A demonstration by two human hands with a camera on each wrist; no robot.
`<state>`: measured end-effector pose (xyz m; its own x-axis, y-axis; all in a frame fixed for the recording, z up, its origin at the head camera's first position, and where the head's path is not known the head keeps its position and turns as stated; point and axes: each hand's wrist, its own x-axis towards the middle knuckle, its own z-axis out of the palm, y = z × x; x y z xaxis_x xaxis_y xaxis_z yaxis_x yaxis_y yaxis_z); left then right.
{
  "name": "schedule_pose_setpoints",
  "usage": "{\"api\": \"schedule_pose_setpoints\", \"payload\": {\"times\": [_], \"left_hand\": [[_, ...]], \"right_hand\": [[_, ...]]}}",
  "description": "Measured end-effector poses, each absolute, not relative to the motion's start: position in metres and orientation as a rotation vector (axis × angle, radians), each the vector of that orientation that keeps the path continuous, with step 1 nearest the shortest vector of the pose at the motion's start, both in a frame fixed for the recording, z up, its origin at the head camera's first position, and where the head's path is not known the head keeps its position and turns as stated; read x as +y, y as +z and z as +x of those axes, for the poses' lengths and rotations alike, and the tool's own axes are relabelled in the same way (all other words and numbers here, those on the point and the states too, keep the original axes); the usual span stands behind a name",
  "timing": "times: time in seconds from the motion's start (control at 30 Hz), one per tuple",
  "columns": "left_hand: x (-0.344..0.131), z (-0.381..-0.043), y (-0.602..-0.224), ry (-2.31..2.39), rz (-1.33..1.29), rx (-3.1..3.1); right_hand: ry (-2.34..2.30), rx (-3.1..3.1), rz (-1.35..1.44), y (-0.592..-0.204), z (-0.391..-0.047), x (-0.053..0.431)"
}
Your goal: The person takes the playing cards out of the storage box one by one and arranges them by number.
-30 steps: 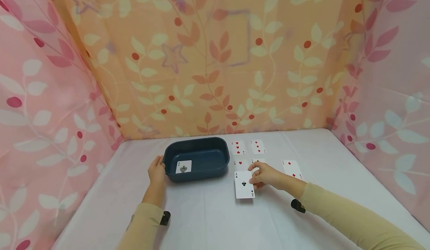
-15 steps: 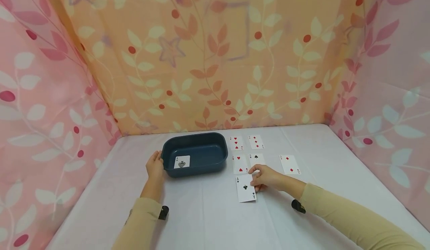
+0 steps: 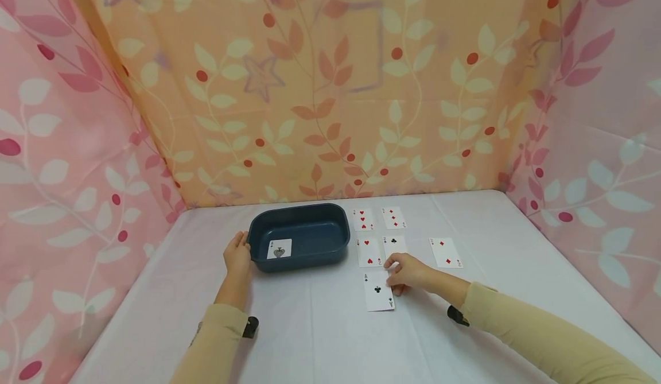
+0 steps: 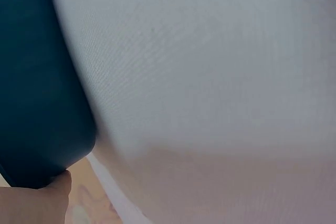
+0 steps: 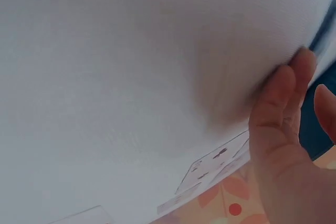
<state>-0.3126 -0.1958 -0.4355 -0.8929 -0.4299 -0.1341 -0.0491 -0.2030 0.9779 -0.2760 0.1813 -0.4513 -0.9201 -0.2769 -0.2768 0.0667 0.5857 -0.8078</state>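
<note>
My left hand [image 3: 237, 256] grips the left end of a dark blue rectangular tray [image 3: 304, 264]; in the left wrist view a digit bends against the end of the tray [image 4: 42, 87]. An ace of spades [image 3: 279, 249] lies face up inside it. With my right hand [image 3: 411, 275] I hold the right edge of an ace of clubs [image 3: 378, 292], face up and low at the white tablecloth. One finger of that hand is raised off the card, on its far side. In the right wrist view the fingertips [image 5: 281, 80] are close over the cloth and the card's face is hidden.
Beyond the right hand lie a two of hearts [image 3: 369, 253] and a partly covered two of clubs [image 3: 395, 243]. Farther back are a three of hearts [image 3: 364, 220] and a three of diamonds [image 3: 394, 218]. A two of diamonds [image 3: 446, 253] lies to the right. Patterned cloth walls [image 3: 330, 85] surround the table.
My right hand has brought the ace of clubs slightly nearer and down to the cloth, uncovering the two of hearts. The left hand stays at the tray. The head view has tilted slightly.
</note>
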Motion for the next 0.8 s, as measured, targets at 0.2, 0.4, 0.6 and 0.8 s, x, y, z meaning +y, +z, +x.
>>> {"api": "schedule_pose_setpoints", "payload": {"times": [0.2,0.4,0.6,0.8], "left_hand": [[-0.196,-0.313,-0.436,-2.199,0.571,-1.784],[-0.197,-0.313,-0.437,-2.191,0.575,-1.793],[-0.198,-0.312,-0.438,-2.187,0.577,-1.798],[-0.197,-0.312,-0.437,-2.199,0.571,-1.786]], "right_hand": [[-1.19,2.53,-0.223,-0.442,-0.277,0.179],[-1.371,2.486,-0.4,-0.432,-0.292,0.17],[-1.622,2.392,-0.535,-0.416,-0.302,0.137],[-1.807,2.344,-0.567,-0.416,-0.311,0.095]]}}
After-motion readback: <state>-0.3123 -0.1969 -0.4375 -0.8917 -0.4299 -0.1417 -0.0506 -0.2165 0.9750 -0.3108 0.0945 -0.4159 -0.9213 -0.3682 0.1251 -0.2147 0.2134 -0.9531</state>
